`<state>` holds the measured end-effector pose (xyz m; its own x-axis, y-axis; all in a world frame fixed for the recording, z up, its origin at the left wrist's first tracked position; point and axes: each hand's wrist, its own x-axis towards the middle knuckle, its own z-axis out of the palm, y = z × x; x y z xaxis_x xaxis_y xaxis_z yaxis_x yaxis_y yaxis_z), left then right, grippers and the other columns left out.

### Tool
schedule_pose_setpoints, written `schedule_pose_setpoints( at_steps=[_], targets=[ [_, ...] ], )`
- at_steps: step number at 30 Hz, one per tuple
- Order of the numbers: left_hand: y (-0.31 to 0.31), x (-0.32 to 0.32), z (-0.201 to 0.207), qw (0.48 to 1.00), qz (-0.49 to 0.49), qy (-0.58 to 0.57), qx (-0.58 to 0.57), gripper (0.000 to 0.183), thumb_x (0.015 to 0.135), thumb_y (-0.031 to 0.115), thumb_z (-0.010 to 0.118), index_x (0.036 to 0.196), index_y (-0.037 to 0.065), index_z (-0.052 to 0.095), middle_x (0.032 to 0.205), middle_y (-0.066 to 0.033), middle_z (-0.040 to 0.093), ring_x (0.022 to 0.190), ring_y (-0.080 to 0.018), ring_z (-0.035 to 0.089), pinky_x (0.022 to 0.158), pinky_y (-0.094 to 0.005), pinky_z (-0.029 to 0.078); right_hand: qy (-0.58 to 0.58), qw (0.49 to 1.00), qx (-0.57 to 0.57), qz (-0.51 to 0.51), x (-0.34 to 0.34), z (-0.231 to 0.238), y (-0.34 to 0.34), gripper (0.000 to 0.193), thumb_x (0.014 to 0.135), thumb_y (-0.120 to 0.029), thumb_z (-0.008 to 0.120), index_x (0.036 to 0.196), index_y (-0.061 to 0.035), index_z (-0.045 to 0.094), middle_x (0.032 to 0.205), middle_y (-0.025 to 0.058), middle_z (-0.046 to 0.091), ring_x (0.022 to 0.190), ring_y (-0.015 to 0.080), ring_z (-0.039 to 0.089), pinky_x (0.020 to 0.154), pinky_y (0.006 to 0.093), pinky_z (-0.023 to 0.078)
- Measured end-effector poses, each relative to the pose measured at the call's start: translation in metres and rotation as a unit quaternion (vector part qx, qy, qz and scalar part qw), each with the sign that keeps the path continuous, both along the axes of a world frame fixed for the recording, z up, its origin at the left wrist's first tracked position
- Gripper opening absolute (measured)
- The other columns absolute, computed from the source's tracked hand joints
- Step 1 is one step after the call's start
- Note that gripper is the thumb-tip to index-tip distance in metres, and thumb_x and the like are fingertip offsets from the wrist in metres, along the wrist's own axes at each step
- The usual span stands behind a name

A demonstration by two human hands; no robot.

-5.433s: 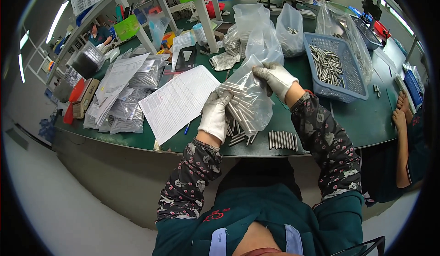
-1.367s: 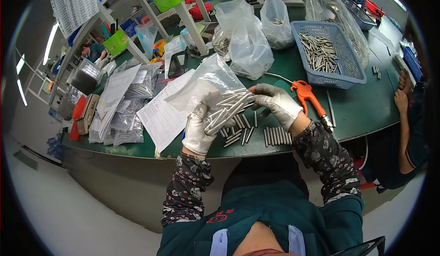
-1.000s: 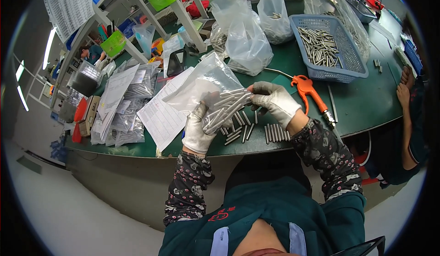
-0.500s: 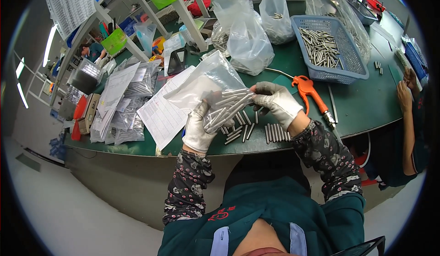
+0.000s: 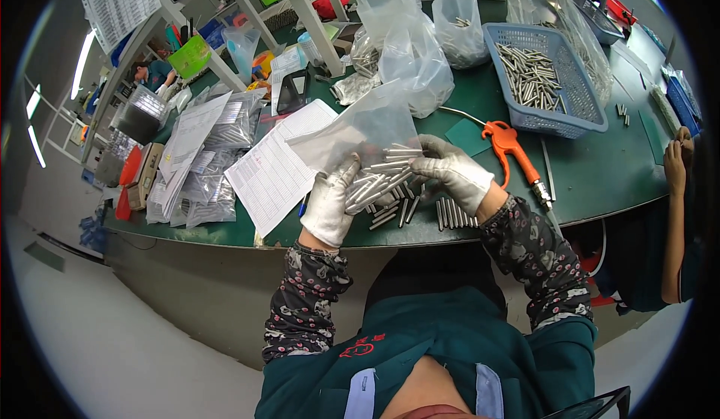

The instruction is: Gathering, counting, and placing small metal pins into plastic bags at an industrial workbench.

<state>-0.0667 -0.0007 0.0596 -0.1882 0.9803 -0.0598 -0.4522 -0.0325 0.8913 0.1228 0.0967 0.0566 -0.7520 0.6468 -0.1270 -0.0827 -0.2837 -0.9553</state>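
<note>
Between my gloved hands is a clear plastic bag (image 5: 367, 126) with several shiny metal pins (image 5: 379, 181) bunched in its lower part. My left hand (image 5: 328, 205) is closed on the bag's left side, thumb on top. At the right end my right hand (image 5: 454, 174) grips the bag around the pin ends; its fingertips are partly hidden. Loose metal pins (image 5: 406, 211) lie on the green table just below the bag. Beside them several pins stand in a neat side-by-side row (image 5: 454, 215).
An orange air gun (image 5: 512, 153) lies right of my right hand. Behind it sits a blue-grey basket (image 5: 577, 121) of pins. Plastic bags (image 5: 412, 70) stand at the back. Printed sheets (image 5: 270, 183) and bagged parts (image 5: 214, 194) are on the left. A co-worker's hand (image 5: 677, 156) is far right.
The bag has turned more upright, its loose upper part swinging to the right. My left hand has shifted slightly right. At far right, the co-worker's hands have moved.
</note>
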Motion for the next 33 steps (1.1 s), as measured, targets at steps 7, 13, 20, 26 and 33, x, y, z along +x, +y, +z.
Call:
schedule_pose_setpoints(
  at_steps=[7,13,20,26,33],
  targets=[
    [-0.001,0.015,0.013,0.993,0.024,0.112,0.028,0.032,0.087,0.002,0.055,0.118,-0.002,0.052,0.104,-0.0145,0.062,0.085,-0.0232,0.065,0.070,-0.0318,0.057,0.053,0.997,-0.057,-0.015,-0.003,-0.020,0.001,0.053,0.085,-0.022,0.065,0.127,-0.0001,0.041,0.095,0.0064,0.061,0.079,0.0125,0.060,0.062,0.0223,0.052],
    [-0.002,0.016,0.017,0.985,0.059,0.160,-0.039,0.030,0.086,0.003,0.059,0.114,-0.004,0.055,0.098,-0.0140,0.064,0.082,-0.0206,0.066,0.069,-0.0298,0.057,0.064,0.995,-0.078,-0.015,-0.004,-0.028,0.000,0.052,0.086,-0.019,0.063,0.129,0.0004,0.039,0.098,0.0092,0.061,0.081,0.0151,0.062,0.064,0.0240,0.053],
    [0.002,0.010,0.014,0.984,0.061,0.167,-0.029,0.028,0.086,0.004,0.059,0.113,-0.002,0.055,0.099,-0.0133,0.063,0.081,-0.0191,0.065,0.068,-0.0291,0.056,0.060,0.994,-0.086,-0.017,-0.004,-0.029,0.001,0.050,0.087,-0.017,0.061,0.128,0.0006,0.040,0.096,0.0099,0.062,0.080,0.0158,0.062,0.063,0.0236,0.054],
    [0.001,0.004,0.008,0.990,0.063,0.120,-0.042,0.027,0.088,0.007,0.056,0.115,-0.001,0.055,0.099,-0.0114,0.063,0.080,-0.0188,0.065,0.068,-0.0296,0.057,0.031,0.997,-0.065,-0.017,-0.002,-0.021,-0.002,0.049,0.087,-0.018,0.061,0.128,0.0005,0.041,0.096,0.0080,0.063,0.077,0.0133,0.062,0.060,0.0221,0.053],
    [-0.002,0.005,0.008,0.990,0.050,0.129,-0.032,0.024,0.088,0.007,0.056,0.111,-0.001,0.057,0.097,-0.0109,0.064,0.079,-0.0174,0.065,0.066,-0.0296,0.056,0.026,0.998,-0.063,-0.009,-0.002,-0.026,-0.001,0.047,0.086,-0.017,0.062,0.126,-0.0001,0.043,0.099,0.0083,0.063,0.078,0.0134,0.063,0.061,0.0231,0.054]
  ],
)
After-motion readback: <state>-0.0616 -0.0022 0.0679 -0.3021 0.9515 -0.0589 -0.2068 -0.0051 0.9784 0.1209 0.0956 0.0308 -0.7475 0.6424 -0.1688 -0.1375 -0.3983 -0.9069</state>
